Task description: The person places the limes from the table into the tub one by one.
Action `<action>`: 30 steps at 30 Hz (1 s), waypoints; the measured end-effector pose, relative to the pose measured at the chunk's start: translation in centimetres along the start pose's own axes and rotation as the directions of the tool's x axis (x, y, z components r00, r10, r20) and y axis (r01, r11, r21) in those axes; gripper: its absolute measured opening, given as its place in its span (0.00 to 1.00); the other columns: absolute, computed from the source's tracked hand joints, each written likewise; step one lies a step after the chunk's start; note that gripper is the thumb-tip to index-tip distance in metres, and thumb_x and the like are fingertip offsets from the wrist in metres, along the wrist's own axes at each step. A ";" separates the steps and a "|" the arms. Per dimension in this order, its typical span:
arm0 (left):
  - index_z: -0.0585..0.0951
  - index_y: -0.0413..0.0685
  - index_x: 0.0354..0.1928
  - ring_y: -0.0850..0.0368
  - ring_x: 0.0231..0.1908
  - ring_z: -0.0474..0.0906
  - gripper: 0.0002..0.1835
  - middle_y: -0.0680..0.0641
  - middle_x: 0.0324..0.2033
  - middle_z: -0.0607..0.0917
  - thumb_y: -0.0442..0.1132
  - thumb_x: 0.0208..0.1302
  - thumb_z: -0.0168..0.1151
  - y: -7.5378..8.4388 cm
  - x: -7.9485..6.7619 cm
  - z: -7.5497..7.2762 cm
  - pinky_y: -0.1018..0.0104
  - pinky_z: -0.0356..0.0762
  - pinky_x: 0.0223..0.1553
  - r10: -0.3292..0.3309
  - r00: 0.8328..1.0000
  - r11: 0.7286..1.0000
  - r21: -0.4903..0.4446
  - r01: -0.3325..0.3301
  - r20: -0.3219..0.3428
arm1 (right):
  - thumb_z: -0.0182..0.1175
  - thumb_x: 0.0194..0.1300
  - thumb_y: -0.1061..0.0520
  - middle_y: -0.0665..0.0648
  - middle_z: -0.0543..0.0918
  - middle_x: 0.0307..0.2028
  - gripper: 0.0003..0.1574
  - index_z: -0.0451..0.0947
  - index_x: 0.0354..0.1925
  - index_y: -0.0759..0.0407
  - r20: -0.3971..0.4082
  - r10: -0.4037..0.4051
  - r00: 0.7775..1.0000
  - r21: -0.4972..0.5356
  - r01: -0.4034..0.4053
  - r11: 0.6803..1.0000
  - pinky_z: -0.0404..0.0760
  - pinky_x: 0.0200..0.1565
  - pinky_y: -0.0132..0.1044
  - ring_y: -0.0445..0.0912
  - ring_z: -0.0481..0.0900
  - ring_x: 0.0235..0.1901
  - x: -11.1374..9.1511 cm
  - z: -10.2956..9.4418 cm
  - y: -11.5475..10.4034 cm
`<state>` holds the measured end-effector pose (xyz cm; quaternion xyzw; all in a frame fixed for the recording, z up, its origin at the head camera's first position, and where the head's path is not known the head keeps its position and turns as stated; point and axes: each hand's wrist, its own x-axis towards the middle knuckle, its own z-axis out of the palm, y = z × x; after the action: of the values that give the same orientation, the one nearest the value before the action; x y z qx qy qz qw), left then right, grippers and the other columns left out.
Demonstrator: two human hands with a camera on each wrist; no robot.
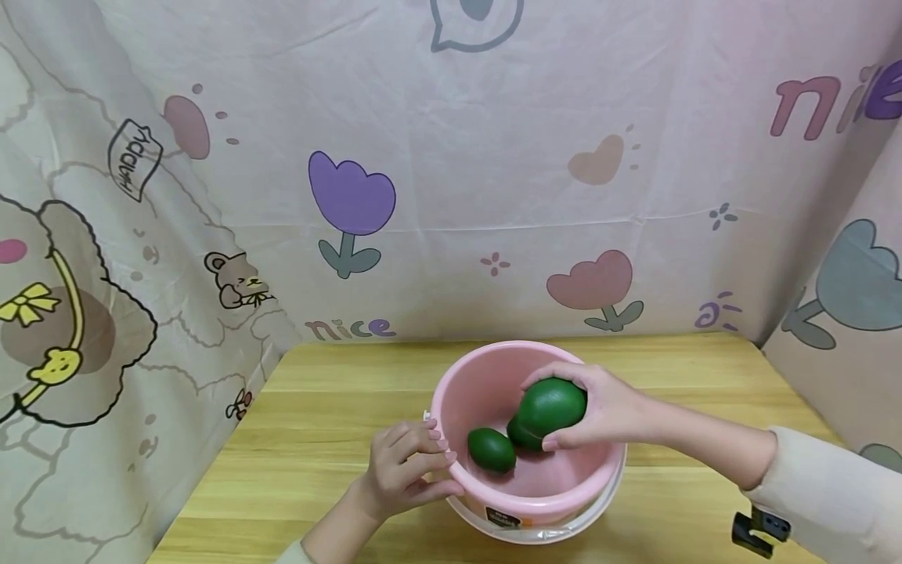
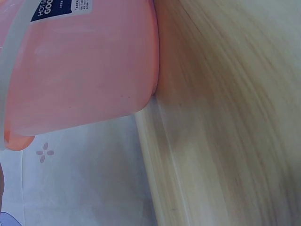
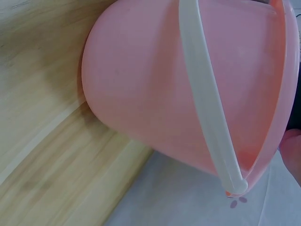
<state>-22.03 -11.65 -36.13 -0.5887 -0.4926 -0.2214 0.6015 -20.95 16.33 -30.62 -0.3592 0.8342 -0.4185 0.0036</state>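
A pink bucket with a white handle stands on the wooden table. My right hand reaches over its right side and grips a large, smooth green oval fruit, thumb on the near side and fingers on the far side. Below, partly hidden by the held one, lies a second green fruit. A smaller green fruit rests on the bucket floor to the left. My left hand holds the bucket's left rim with bent fingers. Both wrist views mostly show the bucket's outer wall.
The wooden table extends to both sides of the bucket. Behind it hangs a printed cloth, with more cloth at the left and right. A small black device sits by the right sleeve.
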 end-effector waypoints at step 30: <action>0.81 0.45 0.21 0.59 0.23 0.75 0.19 0.49 0.19 0.78 0.54 0.54 0.63 -0.1 0.0 0.0 0.68 0.82 0.29 -0.006 1.000 1.000 -0.012 0.007 0.008 | 0.74 0.40 0.55 0.51 0.75 0.54 0.46 0.65 0.58 0.53 -0.006 -0.055 0.998 0.112 0.056 0.992 0.71 0.57 0.27 0.42 0.72 0.54 1.1 0.2 0.7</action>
<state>-22.10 -11.69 -36.07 -0.5914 -0.4956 -0.2239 0.5954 -22.08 15.85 -30.89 -0.3809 0.7991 -0.4651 0.0109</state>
